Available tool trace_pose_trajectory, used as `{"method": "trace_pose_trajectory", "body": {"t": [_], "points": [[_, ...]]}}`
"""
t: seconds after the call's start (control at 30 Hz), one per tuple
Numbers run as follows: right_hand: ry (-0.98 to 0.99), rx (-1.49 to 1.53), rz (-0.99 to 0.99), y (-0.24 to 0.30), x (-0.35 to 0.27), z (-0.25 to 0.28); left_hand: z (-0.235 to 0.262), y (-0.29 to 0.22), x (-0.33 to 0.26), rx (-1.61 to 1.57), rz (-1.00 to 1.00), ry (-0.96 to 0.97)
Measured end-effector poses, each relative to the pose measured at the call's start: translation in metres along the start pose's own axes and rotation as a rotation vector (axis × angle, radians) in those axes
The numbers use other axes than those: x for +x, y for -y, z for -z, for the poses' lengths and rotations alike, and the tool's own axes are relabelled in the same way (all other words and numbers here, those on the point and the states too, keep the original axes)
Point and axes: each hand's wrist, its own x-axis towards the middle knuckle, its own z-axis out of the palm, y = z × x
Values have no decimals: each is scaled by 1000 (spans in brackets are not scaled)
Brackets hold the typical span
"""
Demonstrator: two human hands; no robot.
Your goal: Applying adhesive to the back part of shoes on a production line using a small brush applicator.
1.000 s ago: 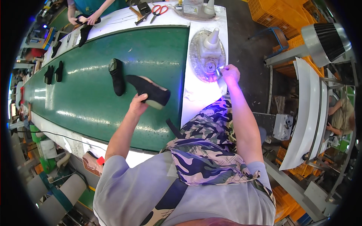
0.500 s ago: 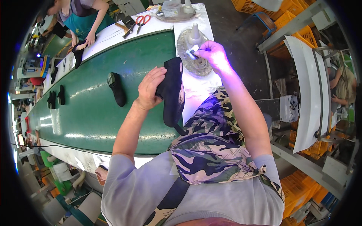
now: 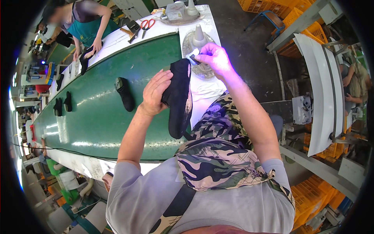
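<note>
My left hand [image 3: 156,91] is wrapped round a black shoe [image 3: 180,103], which is held up on edge over the right end of the green belt. A pale patch shows along the shoe's right-hand edge. In my right hand [image 3: 213,59], pinched between thumb and fingers, is a small brush-like tool [image 3: 192,58] with a pale end and a dark part. Its pale end is close to the upper end of the shoe; I cannot tell whether they touch. Just beyond that hand, a white cone-topped bottle [image 3: 199,36] stands on a smeared oval tray [image 3: 187,42].
Several black shoes, one of them nearest [image 3: 125,95], lie on the green belt [image 3: 97,121]. Red-handled scissors [image 3: 147,26] and a hammer [image 3: 134,36] rest on the white ledge. A co-worker [image 3: 87,23] handles a shoe at far left. Orange crates [image 3: 311,195] stand at the right.
My right hand has come down and left, bringing the brush-like tool closer to the shoe. The shoe is slightly lower. Shoes on the belt have shifted right in the view.
</note>
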Motion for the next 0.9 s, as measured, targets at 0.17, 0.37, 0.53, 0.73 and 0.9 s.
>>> {"method": "trace_pose_trajectory", "body": {"t": [0.17,0.37,0.53,0.73,0.9], "points": [[-1,74,17,0,-4,3,-5,2,4,6,-13,-11],[33,212,54,-1,-9,20,-22,10,20,-28,-25,5],[98,335,27,9,-20,34,-39,16,31,-4,-9,52],[42,306,3,21,-31,44,-52,16,40,20,27,100],[62,312,-7,33,-38,52,-56,14,41,52,67,138]]}}
